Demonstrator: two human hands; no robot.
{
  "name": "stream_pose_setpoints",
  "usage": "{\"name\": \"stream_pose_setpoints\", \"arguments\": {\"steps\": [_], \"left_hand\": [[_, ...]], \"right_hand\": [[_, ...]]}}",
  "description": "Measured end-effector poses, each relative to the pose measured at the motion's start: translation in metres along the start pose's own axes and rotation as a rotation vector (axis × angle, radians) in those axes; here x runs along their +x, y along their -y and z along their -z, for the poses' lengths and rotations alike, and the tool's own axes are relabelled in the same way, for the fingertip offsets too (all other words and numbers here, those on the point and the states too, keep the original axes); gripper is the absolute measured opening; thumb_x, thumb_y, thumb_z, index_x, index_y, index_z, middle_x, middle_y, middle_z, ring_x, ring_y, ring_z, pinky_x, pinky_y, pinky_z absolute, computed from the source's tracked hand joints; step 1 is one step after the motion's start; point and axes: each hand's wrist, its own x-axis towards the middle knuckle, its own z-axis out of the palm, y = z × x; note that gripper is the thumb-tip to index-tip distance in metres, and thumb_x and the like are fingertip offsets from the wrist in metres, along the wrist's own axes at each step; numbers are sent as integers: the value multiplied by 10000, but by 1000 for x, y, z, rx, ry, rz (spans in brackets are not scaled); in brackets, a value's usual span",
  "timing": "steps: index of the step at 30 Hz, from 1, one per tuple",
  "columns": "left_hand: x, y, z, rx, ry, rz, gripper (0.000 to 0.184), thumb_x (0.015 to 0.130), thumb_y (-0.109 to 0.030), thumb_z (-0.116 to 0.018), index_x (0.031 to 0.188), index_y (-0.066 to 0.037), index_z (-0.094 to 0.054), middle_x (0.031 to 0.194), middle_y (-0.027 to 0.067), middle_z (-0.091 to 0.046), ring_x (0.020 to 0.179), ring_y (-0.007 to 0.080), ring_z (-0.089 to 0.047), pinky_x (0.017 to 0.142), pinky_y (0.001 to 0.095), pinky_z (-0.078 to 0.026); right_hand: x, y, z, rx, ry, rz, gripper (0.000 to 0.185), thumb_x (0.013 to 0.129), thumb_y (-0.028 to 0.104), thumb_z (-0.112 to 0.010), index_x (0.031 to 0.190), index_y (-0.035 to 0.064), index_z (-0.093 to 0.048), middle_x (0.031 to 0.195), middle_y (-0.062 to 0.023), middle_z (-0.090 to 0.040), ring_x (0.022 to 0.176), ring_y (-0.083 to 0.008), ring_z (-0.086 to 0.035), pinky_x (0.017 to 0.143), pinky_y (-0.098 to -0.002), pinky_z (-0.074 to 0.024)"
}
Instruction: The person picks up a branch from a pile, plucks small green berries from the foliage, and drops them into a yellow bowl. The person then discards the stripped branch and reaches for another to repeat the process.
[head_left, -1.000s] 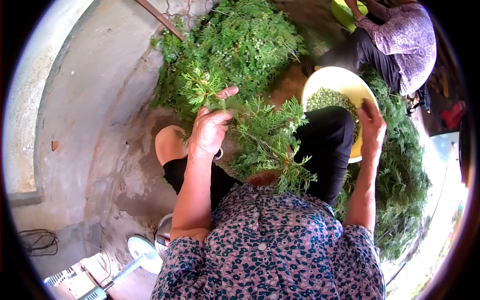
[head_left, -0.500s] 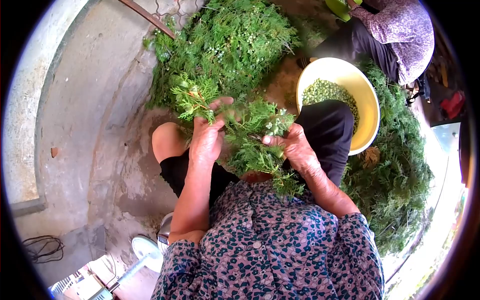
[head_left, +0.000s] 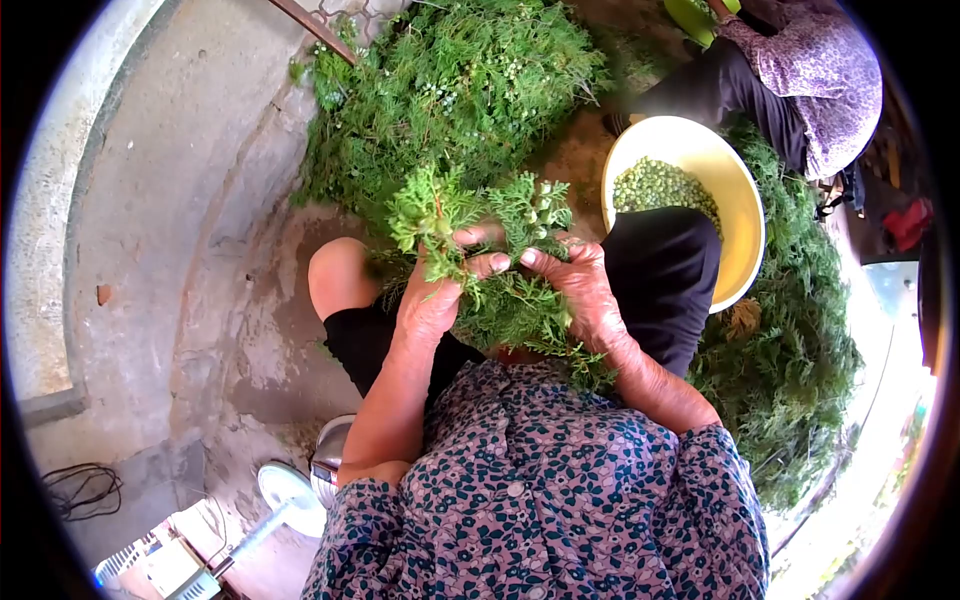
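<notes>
Both my hands are together over my lap with leafy conifer cuttings. My left hand is closed around a bright green conifer sprig, which sticks up above its fingers. Close beside it, my right hand is closed on a darker conifer branch that hangs down towards my shirt. Small pale green cones show on the upper part of this branch. The thumbs of the two hands nearly meet, and foliage hides some of the fingers.
A yellow tub with small green cones stands beyond my right knee. Ahead lies a large heap of conifer branches; more greenery lies at right. Another person sits at upper right. A fan stands lower left.
My left hand has moved right with its sprig, up close to my right hand. The right hand has shifted slightly, and its branch now stands more upright at the top.
</notes>
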Motion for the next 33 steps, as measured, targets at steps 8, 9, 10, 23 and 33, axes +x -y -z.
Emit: {"name": "stream_pose_setpoints", "arguments": {"steps": [8,9,10,23,33], "left_hand": [[-1,22,-3,22,-325,124,469,624,-83,-783,976,0,-485,936,61,-526,869,157,-519,758,290,-435],[-1,17,-7,21,-326,129,469,624,-83,-783,976,0,-485,936,61,-526,869,157,-519,758,290,-435],[-2,10,-11,-26,-264,97,436,633,-74,-771,975,2,-510,919,58,-553,840,155,-539,735,288,-447],[4,13,-7,-185,-377,44,309,612,-24,-762,848,-50,-565,818,23,-589,796,150,-578,786,293,-433],[8,15,-14,-152,-365,37,304,651,-31,-744,884,-37,-549,847,32,-584,791,142,-578,760,276,-454]], "right_hand": [[0,-1,-13,-105,19,-30,160,747,-11,-667,900,6,-625,800,-27,-641,662,-73,-551,610,-215,-475],[-1,0,-14,-69,12,-62,170,750,-16,-661,914,-4,-617,813,-34,-641,670,-79,-557,618,-216,-479],[-3,2,-14,-69,7,-68,170,750,-16,-661,914,-4,-617,813,-34,-641,670,-79,-557,618,-216,-479],[-23,35,44,-146,24,176,193,759,13,-657,938,11,-585,854,-12,-593,787,-84,-546,737,-211,-447],[-30,18,38,-422,148,152,294,713,-27,-691,959,56,-552,799,11,-564,733,-55,-531,657,-206,-452]]}}
